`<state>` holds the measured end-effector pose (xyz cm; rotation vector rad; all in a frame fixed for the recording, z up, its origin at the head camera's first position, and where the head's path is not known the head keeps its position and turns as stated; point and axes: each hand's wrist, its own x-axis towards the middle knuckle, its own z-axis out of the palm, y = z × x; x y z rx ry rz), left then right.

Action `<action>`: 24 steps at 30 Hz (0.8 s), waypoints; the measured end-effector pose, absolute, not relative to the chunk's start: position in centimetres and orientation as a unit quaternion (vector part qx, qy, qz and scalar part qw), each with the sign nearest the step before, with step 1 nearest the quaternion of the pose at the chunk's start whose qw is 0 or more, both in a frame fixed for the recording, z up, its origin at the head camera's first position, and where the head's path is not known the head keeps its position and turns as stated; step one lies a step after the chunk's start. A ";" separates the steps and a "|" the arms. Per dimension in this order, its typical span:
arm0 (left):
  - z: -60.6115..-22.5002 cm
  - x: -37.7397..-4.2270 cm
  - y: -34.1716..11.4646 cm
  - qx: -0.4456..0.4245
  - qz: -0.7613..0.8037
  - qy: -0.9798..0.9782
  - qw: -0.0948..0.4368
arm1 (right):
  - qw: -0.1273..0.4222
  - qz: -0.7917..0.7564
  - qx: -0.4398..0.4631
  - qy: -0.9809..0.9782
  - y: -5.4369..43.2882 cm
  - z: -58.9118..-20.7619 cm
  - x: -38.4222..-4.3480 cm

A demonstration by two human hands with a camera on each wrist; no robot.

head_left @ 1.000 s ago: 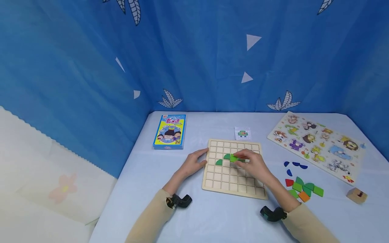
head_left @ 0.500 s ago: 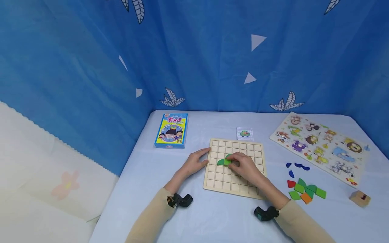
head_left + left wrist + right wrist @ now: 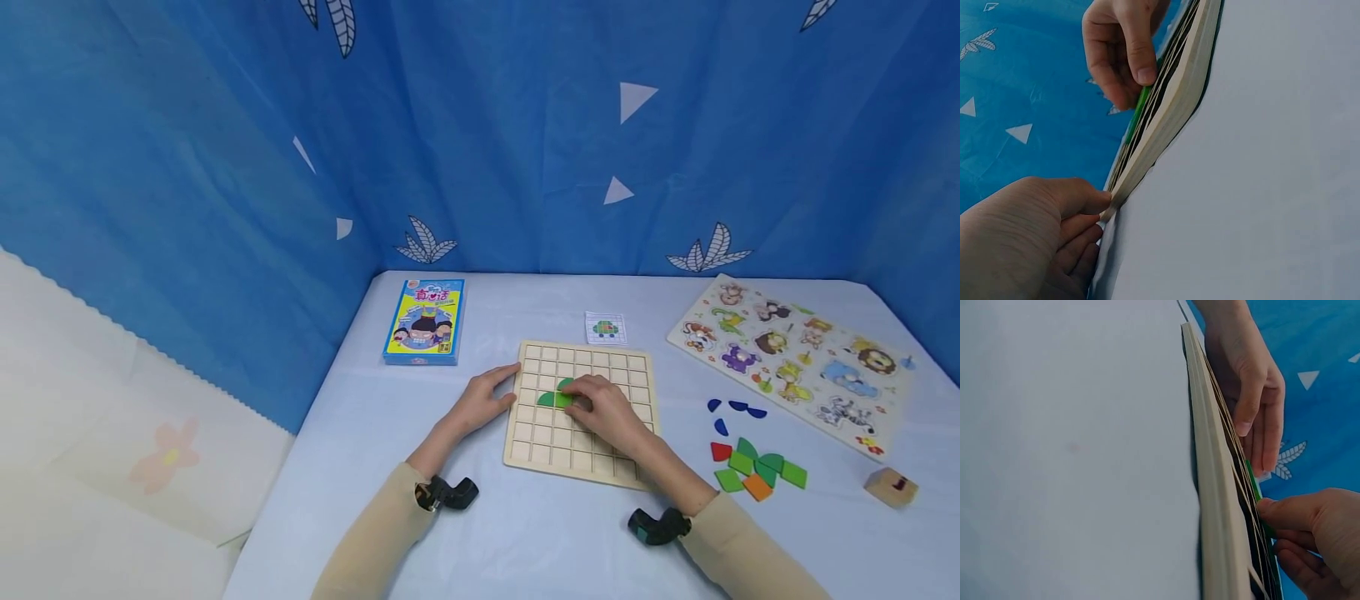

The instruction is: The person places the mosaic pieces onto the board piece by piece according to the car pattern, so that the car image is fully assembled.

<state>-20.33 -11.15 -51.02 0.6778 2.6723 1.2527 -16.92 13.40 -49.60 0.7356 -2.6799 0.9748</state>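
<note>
A wooden grid board (image 3: 540,455) lies in the middle of the table. My left hand (image 3: 480,405) rests against its left edge, thumb and fingers spread apart along the rim. Over the board, my right hand (image 3: 609,412) pinches a light green square tile (image 3: 562,401) between thumb and fingers, down at a grid cell. Directly left of that tile sits a dark green quarter-round tile (image 3: 547,399); another green rounded tile (image 3: 565,384) is just above it. The right hand covers part of the board. In the right wrist view, its thumb (image 3: 1279,511) is right at the grid surface.
Behind the board lies a small pattern card (image 3: 605,328). To the right are blue half-round pieces (image 3: 738,406) and a loose group of green, red and orange tiles (image 3: 757,487). Further out are an animal puzzle board (image 3: 787,358), a wooden block (image 3: 891,487) and, at left, a card box (image 3: 424,323).
My right hand has carried the light green square tile left and slightly nearer, down beside the dark green quarter-round. My left hand has stayed at the board's edge. The head view has shifted slightly.
</note>
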 end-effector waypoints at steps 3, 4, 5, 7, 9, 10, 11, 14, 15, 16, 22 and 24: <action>-51.1 -20.3 -11.2 0.222 0.411 0.882 0.056 | 0.095 0.323 0.255 -0.906 13.3 -49.5 -16.8; -51.1 -20.3 -11.2 0.222 0.410 0.883 0.057 | 0.095 0.324 0.256 -0.906 13.3 -49.4 -16.8; -51.1 -20.3 -11.2 0.223 0.410 0.883 0.057 | 0.094 0.331 0.256 -0.903 13.3 -49.2 -16.6; -51.1 -20.4 -11.2 0.224 0.409 0.883 0.056 | 0.091 0.349 0.254 -0.897 13.4 -48.6 -16.4; -51.2 -20.4 -11.2 0.227 0.408 0.883 0.052 | 0.091 0.367 0.247 -0.892 13.9 -47.7 -16.1; -51.2 -20.5 -11.1 0.229 0.408 0.882 0.052 | 0.092 0.377 0.240 -0.890 14.5 -47.3 -15.9; -51.2 -20.5 -11.0 0.231 0.409 0.881 0.050 | 0.095 0.383 0.233 -0.889 15.1 -46.9 -15.7; -51.2 -20.6 -10.9 0.234 0.410 0.880 0.046 | 0.116 0.382 0.211 -0.892 17.9 -45.8 -15.1; -51.2 -20.6 -10.9 0.235 0.410 0.880 0.044 | 0.127 0.380 0.203 -0.893 19.1 -45.5 -14.8; -51.2 -20.6 -10.9 0.233 0.410 0.881 0.042 | 0.137 0.374 0.193 -0.897 20.3 -45.2 -14.4; -51.2 -20.4 -11.2 0.232 0.407 0.883 0.040 | 0.183 0.341 0.118 -0.914 28.3 -45.2 -11.1; -51.2 -20.5 -11.3 0.233 0.409 0.881 0.042 | 0.173 0.320 0.076 -0.928 30.0 -44.4 -9.6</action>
